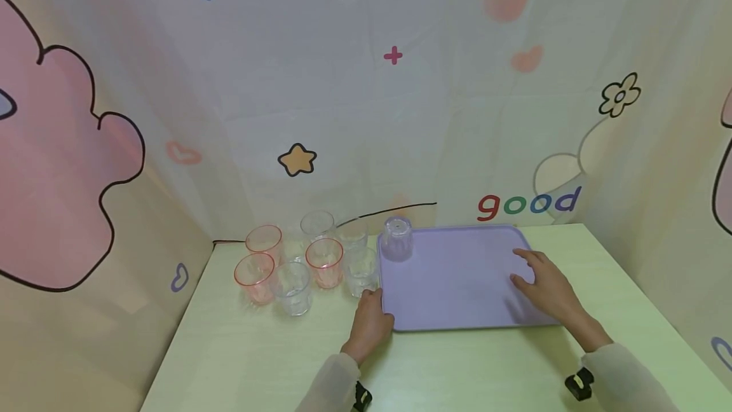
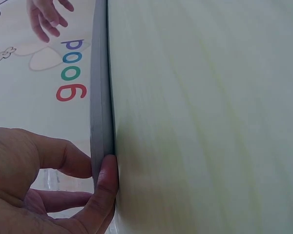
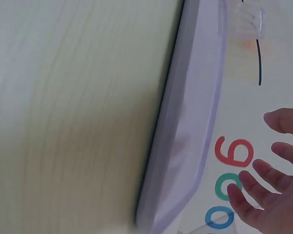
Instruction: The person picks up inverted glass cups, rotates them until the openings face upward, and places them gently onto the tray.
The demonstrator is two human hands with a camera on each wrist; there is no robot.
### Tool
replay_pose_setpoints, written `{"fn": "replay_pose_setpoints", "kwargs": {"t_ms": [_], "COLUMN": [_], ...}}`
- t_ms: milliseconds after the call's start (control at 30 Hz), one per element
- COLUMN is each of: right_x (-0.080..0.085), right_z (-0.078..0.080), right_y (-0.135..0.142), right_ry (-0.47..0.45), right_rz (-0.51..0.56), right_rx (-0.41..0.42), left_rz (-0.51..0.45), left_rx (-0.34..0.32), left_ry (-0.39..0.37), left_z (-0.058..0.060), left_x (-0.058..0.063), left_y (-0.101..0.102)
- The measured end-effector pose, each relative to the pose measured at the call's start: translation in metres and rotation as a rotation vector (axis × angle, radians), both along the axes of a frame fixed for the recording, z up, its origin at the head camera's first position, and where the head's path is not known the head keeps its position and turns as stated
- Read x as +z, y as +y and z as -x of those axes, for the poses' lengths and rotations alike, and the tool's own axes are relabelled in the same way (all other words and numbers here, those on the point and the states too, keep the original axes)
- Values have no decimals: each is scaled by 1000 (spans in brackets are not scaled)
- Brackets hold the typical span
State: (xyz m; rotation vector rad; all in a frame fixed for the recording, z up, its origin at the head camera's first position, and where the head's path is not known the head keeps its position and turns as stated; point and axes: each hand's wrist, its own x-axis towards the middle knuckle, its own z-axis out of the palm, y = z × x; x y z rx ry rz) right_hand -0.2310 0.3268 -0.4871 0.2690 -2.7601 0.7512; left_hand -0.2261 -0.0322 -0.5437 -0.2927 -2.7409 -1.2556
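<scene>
A lavender tray [image 1: 457, 281] lies on the table. My left hand [image 1: 370, 323] holds its near left corner; in the left wrist view, thumb and fingers pinch the tray's edge [image 2: 100, 97]. Over the tray's right end hovers my right hand [image 1: 548, 288], fingers spread and holding nothing. One clear glass [image 1: 397, 240] stands upside down in the tray's back left corner. Just left of the tray are several upright glasses, some pink with red rims [image 1: 255, 280] and others clear [image 1: 294, 290].
The pale table [image 1: 457, 370] extends in front of the tray and to both sides. Behind it hangs a printed cloth [image 1: 354, 100] with hearts, a star and the word "good". More cloth closes in the left and right sides.
</scene>
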Motion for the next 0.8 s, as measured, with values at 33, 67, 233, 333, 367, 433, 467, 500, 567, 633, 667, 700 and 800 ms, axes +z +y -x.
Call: {"fn": "replay_pose_setpoints", "kwargs": {"t_ms": [33,67,233,333,367,433,467,500,567,633,667,700,800], "right_x": [-1,-3,-11,-14,-15,-16,-17,-18,-19,-21,-21,-22,-24], "right_z": [-1,-1,-1,-1,-2,-3,-3,-4,-4,-4,-4,-4,-2], "right_y": [3,6,21,30,32,37,39,41,46,50,52,54,60], "right_ry": [-2,-8,-27,-49,-60,-80,-90,-103,-132,-153,-163,-175,-209], "right_rz": [0,0,-7,-7,-6,-7,-12,-18,-43,-75,-88,-96,-104], "right_rx": [-8,-15,-39,-59,-68,-86,-98,-110,-138,-162,-170,-177,-173], "left_rz": [-1,0,-2,-7,-9,-11,-10,-8,-6,-6,-6,-7,-7], "left_rx": [0,1,4,4,4,4,4,4,4,4,4,3,2], "left_ry": [-5,-8,-13,-13,-15,-18,-19,-20,-18,-13,-10,-7,1], "left_z": [0,0,0,-1,-1,-1,-1,-2,-2,-2,-2,-2,-3], "left_x": [0,0,1,2,2,3,3,3,3,3,3,3,3], "left_y": [0,0,0,0,0,0,0,0,0,1,1,1,1]}}
